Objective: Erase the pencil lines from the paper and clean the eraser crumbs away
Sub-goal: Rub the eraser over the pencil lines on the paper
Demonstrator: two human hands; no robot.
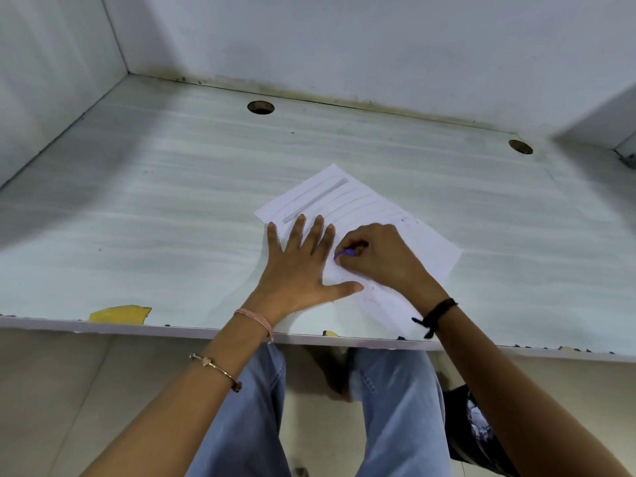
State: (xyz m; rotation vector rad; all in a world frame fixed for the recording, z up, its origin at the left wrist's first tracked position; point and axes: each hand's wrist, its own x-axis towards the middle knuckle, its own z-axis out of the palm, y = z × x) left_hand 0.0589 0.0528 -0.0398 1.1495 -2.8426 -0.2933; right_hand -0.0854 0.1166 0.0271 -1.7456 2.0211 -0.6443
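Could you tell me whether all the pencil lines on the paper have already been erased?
No, grey pencil lines still cross the far part of the paper, beyond both hands.

The paper (364, 215) lies on the desk (155, 201), turned cornerwise, its near corner at the desk's front edge. My left hand (303, 266) rests flat on the paper's left part, and just right of it my right hand (382, 259) presses the eraser (344, 253) onto the sheet. Behind the paper, two holes (260, 107) sit along the desk's back edge, one left, one right
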